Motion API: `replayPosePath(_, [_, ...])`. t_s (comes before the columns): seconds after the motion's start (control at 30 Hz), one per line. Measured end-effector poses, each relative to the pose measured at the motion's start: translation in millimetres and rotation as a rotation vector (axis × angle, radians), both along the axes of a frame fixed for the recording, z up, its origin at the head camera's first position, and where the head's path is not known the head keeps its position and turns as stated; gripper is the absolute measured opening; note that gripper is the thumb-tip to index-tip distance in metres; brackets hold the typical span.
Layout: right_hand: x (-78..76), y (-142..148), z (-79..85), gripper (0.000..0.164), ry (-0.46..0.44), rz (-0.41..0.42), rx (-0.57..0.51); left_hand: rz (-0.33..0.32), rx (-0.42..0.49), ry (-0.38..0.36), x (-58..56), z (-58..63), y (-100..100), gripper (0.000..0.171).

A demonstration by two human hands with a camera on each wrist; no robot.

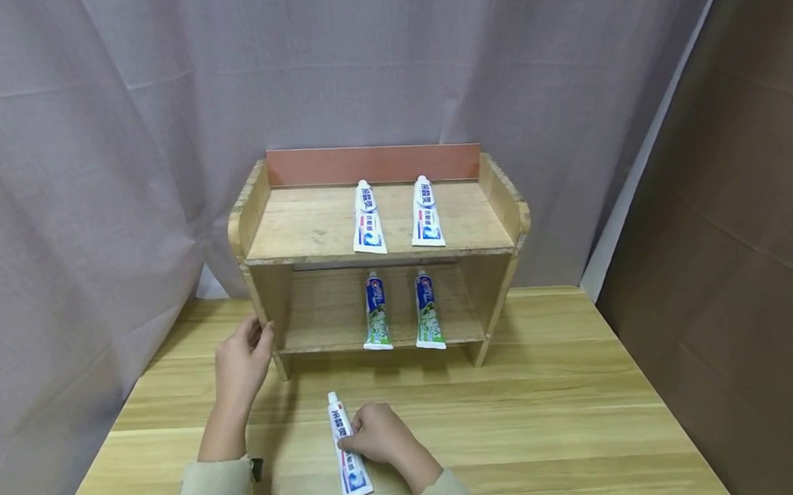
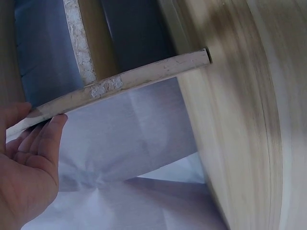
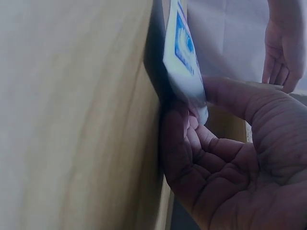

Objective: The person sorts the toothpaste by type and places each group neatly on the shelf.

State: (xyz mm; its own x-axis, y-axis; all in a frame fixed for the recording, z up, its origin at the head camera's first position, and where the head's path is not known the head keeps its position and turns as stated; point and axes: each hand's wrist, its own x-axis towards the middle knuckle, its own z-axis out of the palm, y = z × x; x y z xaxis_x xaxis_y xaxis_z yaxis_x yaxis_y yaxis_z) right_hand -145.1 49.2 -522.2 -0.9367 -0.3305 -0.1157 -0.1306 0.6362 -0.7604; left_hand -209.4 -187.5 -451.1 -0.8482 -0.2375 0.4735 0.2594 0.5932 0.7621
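Observation:
In the head view my right hand (image 1: 384, 434) pinches a white toothpaste tube (image 1: 352, 473) with blue print near the table's front. The right wrist view shows the thumb on one face of the tube (image 3: 182, 57) and curled fingers at its other side, close to the tabletop. My left hand (image 1: 241, 357) grips the left side panel of a small two-tier wooden shelf (image 1: 299, 223). Thumb and fingers lie on opposite sides of that panel (image 2: 139, 71) in the left wrist view.
Two white toothpaste tubes, one left (image 1: 368, 223) and one right (image 1: 426, 215), lie on the upper tier. Below them are two blue-and-green tubes, left (image 1: 376, 317) and right (image 1: 428, 314). A grey curtain (image 1: 371, 60) hangs behind the wooden table (image 1: 570, 411).

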Motion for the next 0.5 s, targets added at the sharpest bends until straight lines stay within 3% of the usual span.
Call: replayPosePath(0.5, [0.1, 7.5, 4.4, 0.025, -0.078, -0.013, -0.074, -0.001, 0.020, -0.017, -0.2, 2.2, -1.1, 0.030])
